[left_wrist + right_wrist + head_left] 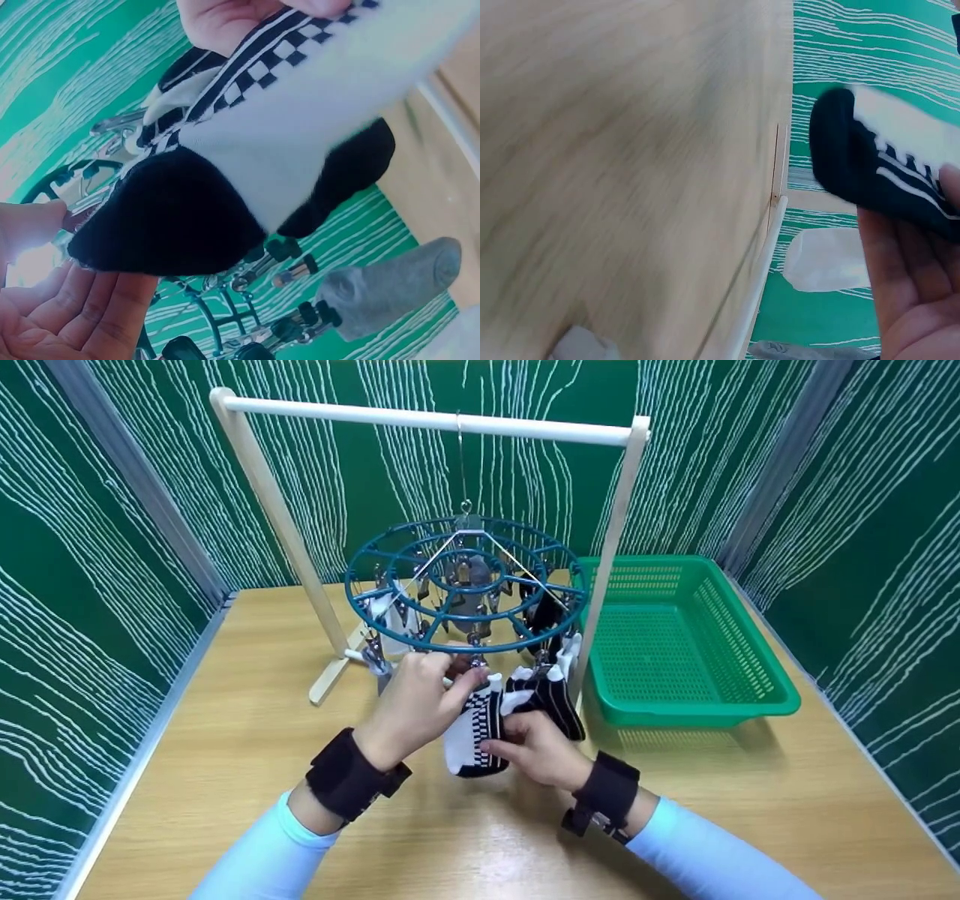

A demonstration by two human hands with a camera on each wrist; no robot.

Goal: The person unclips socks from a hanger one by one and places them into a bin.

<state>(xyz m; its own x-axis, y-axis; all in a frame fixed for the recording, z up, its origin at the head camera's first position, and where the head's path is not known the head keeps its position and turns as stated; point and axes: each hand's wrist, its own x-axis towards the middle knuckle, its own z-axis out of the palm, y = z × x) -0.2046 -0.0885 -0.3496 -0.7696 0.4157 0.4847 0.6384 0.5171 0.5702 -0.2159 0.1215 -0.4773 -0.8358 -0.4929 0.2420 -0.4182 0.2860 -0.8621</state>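
Observation:
A white sock with a black toe and a checkered stripe hangs at the front of the round green clip hanger. With thumb and fingers, my left hand pinches a metal clip at the sock's upper end. My right hand holds the sock's side lower down, thumb on the checkered face. In the left wrist view, the sock's black heel covers part of the clip and left fingers. The right wrist view shows the black toe above my right fingers.
Black-and-white striped socks hang right beside my right hand. Grey and white socks hang on other clips. A wooden stand carries the hanger. A green basket stands on the table at right.

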